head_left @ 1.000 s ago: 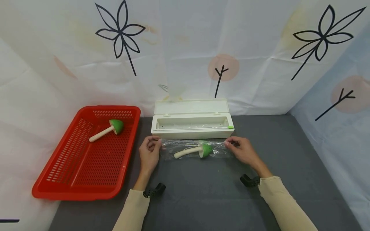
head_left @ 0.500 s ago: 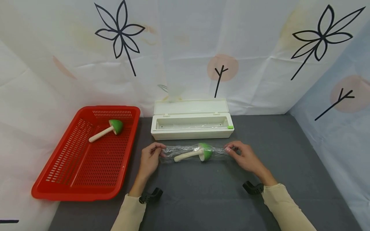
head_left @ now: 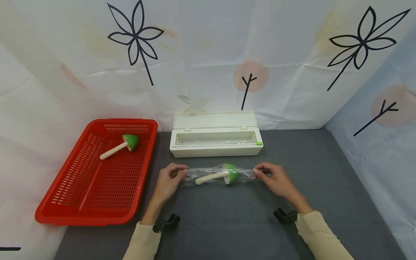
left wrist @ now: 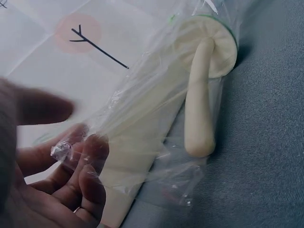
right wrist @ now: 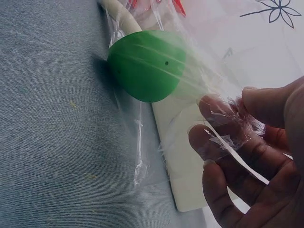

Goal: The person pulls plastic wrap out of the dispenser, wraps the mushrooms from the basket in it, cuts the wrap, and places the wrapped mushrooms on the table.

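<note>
Both the left hand [head_left: 167, 182] and the right hand [head_left: 276, 180] have drawn closer to the person since a second ago, bringing the clear film [head_left: 208, 171] and the mushroom [head_left: 225, 174] under it farther from the white box [head_left: 216, 151]. At the right grip, thumb and fingers pinch one bunched end of the film. At the left grip, curled fingers have hold of the other end, while the thumb looks slightly raised in the left wrist view. Between the hands lies the mushroom, film over it, green cap toward the right hand, pale stem toward the left; whether it touches the grey tabletop [head_left: 227, 231] cannot be told. Just behind stands the white box, its lid [head_left: 215, 120] up. Farther left, a red basket [head_left: 84, 219] holds a second mushroom [head_left: 125, 145]. White cloth [head_left: 201, 79] with black plant drawings hangs behind.
</note>
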{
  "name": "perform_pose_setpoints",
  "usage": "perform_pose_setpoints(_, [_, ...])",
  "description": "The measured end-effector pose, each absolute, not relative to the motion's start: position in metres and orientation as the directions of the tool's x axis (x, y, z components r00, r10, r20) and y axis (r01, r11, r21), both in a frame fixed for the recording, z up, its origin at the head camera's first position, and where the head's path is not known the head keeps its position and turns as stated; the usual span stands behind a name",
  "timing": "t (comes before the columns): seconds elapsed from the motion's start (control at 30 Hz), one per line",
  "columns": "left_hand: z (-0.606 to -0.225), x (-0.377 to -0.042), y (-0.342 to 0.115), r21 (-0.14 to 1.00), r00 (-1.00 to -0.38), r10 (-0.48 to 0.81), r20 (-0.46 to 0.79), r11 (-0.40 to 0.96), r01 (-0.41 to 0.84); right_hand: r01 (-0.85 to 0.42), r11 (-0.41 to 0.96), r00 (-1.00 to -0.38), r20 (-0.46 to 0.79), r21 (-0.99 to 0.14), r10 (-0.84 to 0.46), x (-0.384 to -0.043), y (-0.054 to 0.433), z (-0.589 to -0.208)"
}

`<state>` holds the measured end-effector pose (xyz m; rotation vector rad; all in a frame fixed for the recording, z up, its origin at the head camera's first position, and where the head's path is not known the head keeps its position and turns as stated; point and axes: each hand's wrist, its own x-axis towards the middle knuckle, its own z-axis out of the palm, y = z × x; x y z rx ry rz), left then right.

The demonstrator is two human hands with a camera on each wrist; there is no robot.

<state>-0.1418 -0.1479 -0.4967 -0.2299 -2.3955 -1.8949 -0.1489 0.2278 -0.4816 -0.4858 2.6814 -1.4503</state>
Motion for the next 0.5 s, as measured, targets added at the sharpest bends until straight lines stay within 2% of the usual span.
perform_pose_setpoints(0.13, [-0.4984,-0.1397,-0.1498,0.906,-0.977,0.135,0.163,0.371,0.202,-0.237,0.493,-0.954,0.104,-0.837,-0.281,-0.1484,0.2263,-0.4842])
perform_pose_setpoints(0.27, [-0.4994,-0.1384,-0.147,0.851,-0.973,0.149,0.178,0.472,0.228,-0.266,0.489,-0.953,0.15,-0.831,-0.263,-0.1491,0.2242,-0.4862])
perform_pose_setpoints(0.5, [-0.5018,-0.1419,-0.1401,0.772,-0.938,0.14,0.318,0.535,0.342,-0.276,0.536,-0.955,0.167,-0.798,-0.244,-0.1514,0.219,-0.4869])
